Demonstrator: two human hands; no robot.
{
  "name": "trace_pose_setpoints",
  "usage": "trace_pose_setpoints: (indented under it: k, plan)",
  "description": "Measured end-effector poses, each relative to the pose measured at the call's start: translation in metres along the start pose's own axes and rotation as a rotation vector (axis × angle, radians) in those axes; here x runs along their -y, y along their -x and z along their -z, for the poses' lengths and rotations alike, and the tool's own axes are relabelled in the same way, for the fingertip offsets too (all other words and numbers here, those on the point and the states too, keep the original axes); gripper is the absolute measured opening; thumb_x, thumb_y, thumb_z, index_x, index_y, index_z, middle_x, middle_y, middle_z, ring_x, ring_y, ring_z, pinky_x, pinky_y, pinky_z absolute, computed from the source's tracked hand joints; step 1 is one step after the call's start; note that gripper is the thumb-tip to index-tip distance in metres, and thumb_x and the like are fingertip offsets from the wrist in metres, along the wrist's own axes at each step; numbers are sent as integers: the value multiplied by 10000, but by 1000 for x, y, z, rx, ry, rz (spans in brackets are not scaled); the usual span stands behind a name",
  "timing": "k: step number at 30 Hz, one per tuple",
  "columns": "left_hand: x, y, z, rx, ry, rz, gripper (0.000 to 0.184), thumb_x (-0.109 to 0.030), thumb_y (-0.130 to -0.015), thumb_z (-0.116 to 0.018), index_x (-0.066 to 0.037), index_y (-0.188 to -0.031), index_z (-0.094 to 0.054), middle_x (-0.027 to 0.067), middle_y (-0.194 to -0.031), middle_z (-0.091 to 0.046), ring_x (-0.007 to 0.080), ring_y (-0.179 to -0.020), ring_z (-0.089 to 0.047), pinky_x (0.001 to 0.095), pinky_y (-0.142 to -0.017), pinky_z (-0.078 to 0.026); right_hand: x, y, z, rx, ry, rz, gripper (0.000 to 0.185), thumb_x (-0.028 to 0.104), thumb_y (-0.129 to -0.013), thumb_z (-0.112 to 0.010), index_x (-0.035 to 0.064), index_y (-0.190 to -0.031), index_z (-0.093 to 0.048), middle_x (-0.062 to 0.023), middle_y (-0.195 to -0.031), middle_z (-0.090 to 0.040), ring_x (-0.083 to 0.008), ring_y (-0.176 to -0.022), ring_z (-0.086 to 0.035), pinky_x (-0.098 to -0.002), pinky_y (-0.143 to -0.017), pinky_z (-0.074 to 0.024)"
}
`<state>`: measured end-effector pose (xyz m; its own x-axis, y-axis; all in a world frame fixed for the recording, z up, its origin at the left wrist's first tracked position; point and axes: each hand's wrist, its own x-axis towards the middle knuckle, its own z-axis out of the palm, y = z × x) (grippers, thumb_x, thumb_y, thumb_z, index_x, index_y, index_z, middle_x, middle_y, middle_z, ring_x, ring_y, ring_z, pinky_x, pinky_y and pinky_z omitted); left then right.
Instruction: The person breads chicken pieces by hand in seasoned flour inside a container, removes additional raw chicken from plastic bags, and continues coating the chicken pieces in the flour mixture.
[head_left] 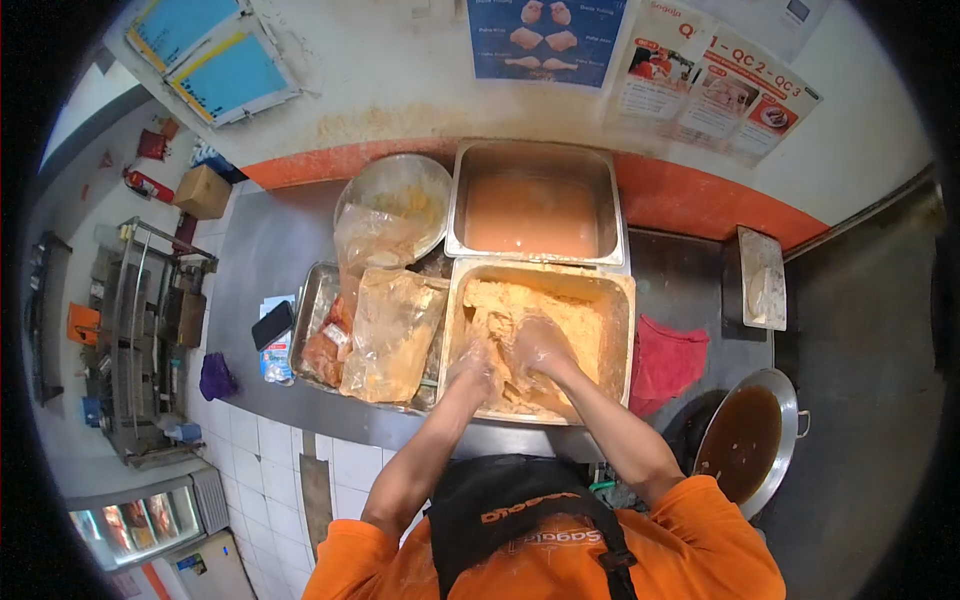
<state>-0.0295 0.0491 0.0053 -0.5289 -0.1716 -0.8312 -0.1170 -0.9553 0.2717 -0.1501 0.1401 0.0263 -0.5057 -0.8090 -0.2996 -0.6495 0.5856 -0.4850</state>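
Observation:
Both of my hands are down in a steel pan (627,330) filled with pale orange flour mix (585,315). My left hand (478,365) is at the left part of the pan, coated in flour, its fingers partly buried. Beside it, my right hand (540,345) is also floured, with its fingers hidden behind the hand and in the mix. Flour-covered pieces (510,385) lie between and below the hands; whether either hand grips one cannot be made out. Behind this pan stands another steel pan (530,215) with orange liquid.
On the left are a tray of raw meat (325,350), a plastic bag (390,335), a round bowl (425,190) and a phone (272,325). To the right lie a red cloth (668,365), a wok of brown liquid (740,440) and a narrow metal container (763,280).

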Motion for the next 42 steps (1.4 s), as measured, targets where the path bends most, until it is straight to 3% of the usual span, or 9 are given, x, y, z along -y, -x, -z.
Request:
trace_pose_setpoints:
  k: [7,16,19,21,26,29,32,34,42]
  plan:
    - [14,-19,16,125,41,-100,500,-455,-1018,-521,-113,-1381,-508,72,-1203,-609,217,-1039,-582,363,-897,-508,-64,22,10,194,-674,-339,279,183,-890,-721,-75,-990,-684,-153,-1012,-748,-216,-871,-717,-327,-684,-577]
    - [50,-81,5,-55,-293,-125,207,-322,-985,-626,-124,-944,-584,11,-802,-553,115,-707,-528,294,-574,-457,-53,26,-30,-223,-91,-23,357,364,-817,-661,16,-845,-739,-212,-825,-700,-335,-799,-679,-435,-703,-521]
    - [45,-70,9,36,-421,125,215,-313,-995,-579,-102,-1002,-618,40,-874,-633,150,-775,-607,316,-591,-484,-16,49,39,52,28,-191,466,463,-811,-687,1,-852,-731,-233,-827,-699,-350,-821,-685,-440,-715,-527]
    - [31,-51,33,178,-1056,-642,290,-353,-1004,-526,-94,-1084,-629,60,-975,-673,183,-858,-643,320,-638,-516,-18,42,44,174,-113,-226,540,522,-805,-697,0,-941,-724,-254,-893,-699,-366,-874,-687,-443,-758,-533]
    - [-18,2,-9,401,-146,-181,554,-493,-1056,-368,-71,-1397,-480,137,-1318,-592,279,-1169,-614,474,-932,-553,-25,25,95,155,-200,-464,739,603,-800,-697,1,-1225,-637,-277,-1123,-677,-388,-1035,-663,-452,-888,-521]
    - [-37,19,-65,-112,-266,-27,560,-516,-1052,-367,-92,-1400,-483,110,-1355,-579,286,-1194,-606,514,-945,-540,-100,-25,7,2,-313,-479,701,583,-824,-680,14,-1231,-635,-264,-1157,-676,-374,-1070,-653,-443,-903,-515]
    - [-16,-67,-26,213,-227,-93,581,-561,-1030,-386,-140,-1422,-470,84,-1379,-565,285,-1183,-614,540,-922,-535,-93,-23,-2,110,-1024,-300,707,529,-900,-646,-41,-1314,-588,-229,-1270,-639,-331,-1155,-617,-391,-999,-492]
    - [-34,-6,-72,39,-311,-3,506,-472,-1055,-387,-119,-1404,-482,99,-1350,-573,253,-1186,-594,476,-956,-518,-53,-12,63,275,-297,-254,477,431,-935,-564,69,-1234,-652,-236,-1204,-652,-320,-1079,-612,-398,-927,-491]
    - [2,14,20,-115,-383,-240,391,-360,-1060,-466,-132,-1375,-503,53,-1244,-596,190,-1079,-590,378,-916,-506,-48,51,83,351,-157,34,391,380,-790,-733,1,-874,-686,-175,-756,-660,-264,-706,-637,-390,-681,-518]
